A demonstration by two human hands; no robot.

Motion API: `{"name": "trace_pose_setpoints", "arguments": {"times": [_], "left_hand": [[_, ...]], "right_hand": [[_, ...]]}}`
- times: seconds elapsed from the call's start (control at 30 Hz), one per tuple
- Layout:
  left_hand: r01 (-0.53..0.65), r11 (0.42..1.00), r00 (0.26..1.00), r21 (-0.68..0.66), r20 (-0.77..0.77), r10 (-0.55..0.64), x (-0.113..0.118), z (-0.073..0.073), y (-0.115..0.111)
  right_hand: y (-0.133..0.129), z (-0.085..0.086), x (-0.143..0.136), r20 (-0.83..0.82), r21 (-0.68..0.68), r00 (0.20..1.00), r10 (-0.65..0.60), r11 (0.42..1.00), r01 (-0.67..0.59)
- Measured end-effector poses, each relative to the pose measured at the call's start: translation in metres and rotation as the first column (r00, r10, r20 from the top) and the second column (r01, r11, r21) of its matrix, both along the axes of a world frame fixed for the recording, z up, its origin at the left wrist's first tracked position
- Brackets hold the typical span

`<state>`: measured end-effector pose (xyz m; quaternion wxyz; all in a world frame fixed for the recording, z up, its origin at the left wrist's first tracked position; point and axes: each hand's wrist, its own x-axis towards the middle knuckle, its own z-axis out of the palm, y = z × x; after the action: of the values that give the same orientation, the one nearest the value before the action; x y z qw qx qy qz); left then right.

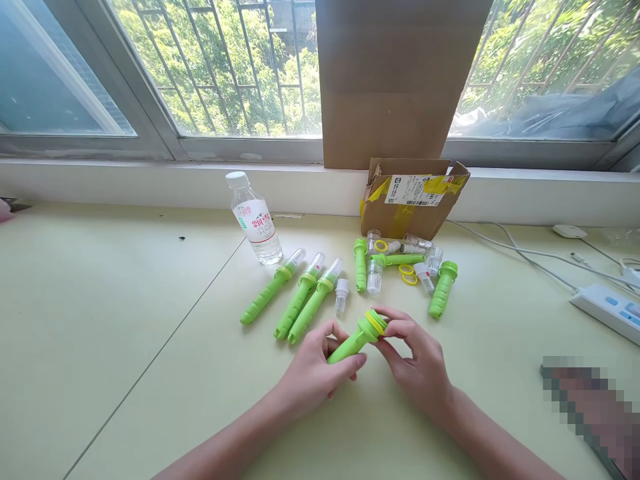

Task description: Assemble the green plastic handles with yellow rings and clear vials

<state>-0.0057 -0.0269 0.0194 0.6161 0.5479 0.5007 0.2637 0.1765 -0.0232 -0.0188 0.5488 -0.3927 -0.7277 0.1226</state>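
Observation:
My left hand (320, 363) is closed around the shaft of a green plastic handle (354, 343), which tilts up to the right above the table. A yellow ring (375, 323) sits around its wide threaded end. With thumb and fingers, my right hand (420, 357) pinches the ring at that end; the exact contact is partly hidden. Just beyond my left hand lie several green handles with clear caps, among them a capped handle (315, 300). Close by is a small clear piece with a white top (341, 295).
Behind my hands are loose green handles (443, 290), clear caps (374, 277) and yellow rings (409, 275) before a cardboard box (400, 217). A water bottle (256, 223) stands left of it. At right are a power strip (607, 310), cables and a blurred-out flat object (590, 413).

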Motion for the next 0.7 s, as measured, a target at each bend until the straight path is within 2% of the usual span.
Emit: {"name": "trace_pose_setpoints", "arguments": {"times": [0.2,0.43,0.57,0.7], "left_hand": [[0.027,0.999,0.996,-0.019,0.080,-0.026,-0.003,-0.005,0.002],[0.089,0.994,0.991,0.066,0.097,-0.095,-0.003,-0.008,-0.001],[0.130,0.987,0.989,0.097,0.052,-0.136,-0.001,-0.006,-0.002],[0.150,0.986,0.988,0.068,0.021,-0.151,-0.001,-0.003,-0.003]], "right_hand": [[0.000,0.006,-0.001,0.017,0.047,1.000,-0.017,0.999,0.016],[-0.001,0.000,-0.002,-0.028,-0.107,0.990,0.139,0.984,-0.142],[-0.001,-0.004,-0.001,0.012,-0.064,0.997,0.070,0.996,-0.069],[0.000,-0.003,0.000,0.039,-0.001,0.999,0.008,1.000,-0.008]]}}
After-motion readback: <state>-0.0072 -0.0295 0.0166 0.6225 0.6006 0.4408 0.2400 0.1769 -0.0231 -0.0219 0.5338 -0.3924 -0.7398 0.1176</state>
